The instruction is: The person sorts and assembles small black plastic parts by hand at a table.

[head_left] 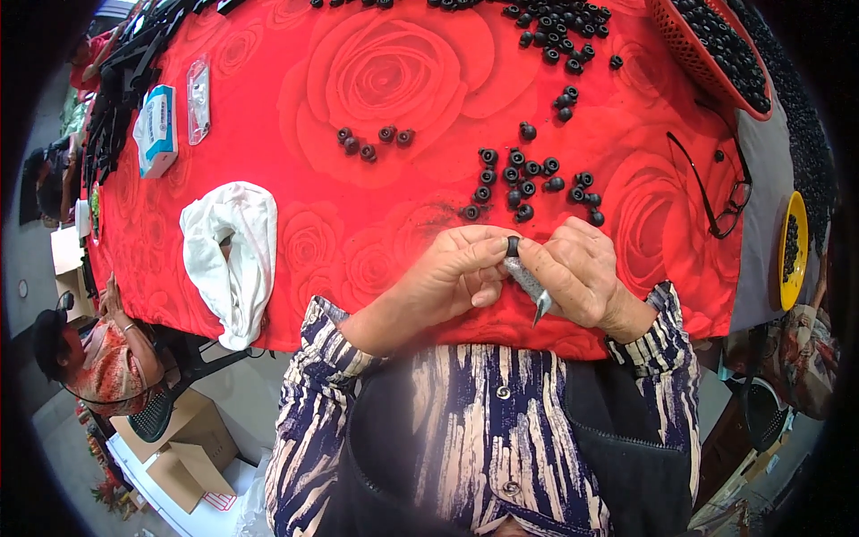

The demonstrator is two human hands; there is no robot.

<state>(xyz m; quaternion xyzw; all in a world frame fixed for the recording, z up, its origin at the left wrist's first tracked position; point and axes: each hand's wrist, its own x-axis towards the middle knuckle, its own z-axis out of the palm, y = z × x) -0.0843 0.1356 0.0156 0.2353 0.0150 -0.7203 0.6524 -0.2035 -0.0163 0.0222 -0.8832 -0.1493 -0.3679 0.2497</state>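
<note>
Head view, looking down over a table (295, 295) draped in a red rose-print cloth. Both hands are meeting just above the near edge. Left hand (456, 268) is pinching a small black ring-shaped part (513, 246) between thumb and fingertips, fingers closed together on it. Right hand (577, 273) is gripping a slim grey metal tool (530, 285), fingers curled tight around its shaft; the pointed end is sticking out below the hand, the upper end is touching the black part. So the part is sitting between the two hands, right at the fingertips, over the cloth's front edge.

More black ring parts are lying in a loose cluster (528, 183) on the cloth just beyond the hands, a smaller group (374, 140) further left, and a scattered heap (559, 27) near the far edge. A red basket (680, 45) at upper right is holding many more. A pair of glasses (720, 192) is lying to the right, a yellow bowl (799, 224) past it at the table's right end. A white cloth (233, 255) is draping over the near edge at left; a tissue box (158, 127) is sitting beyond it. Another person (94, 353) is sitting at lower left.
</note>
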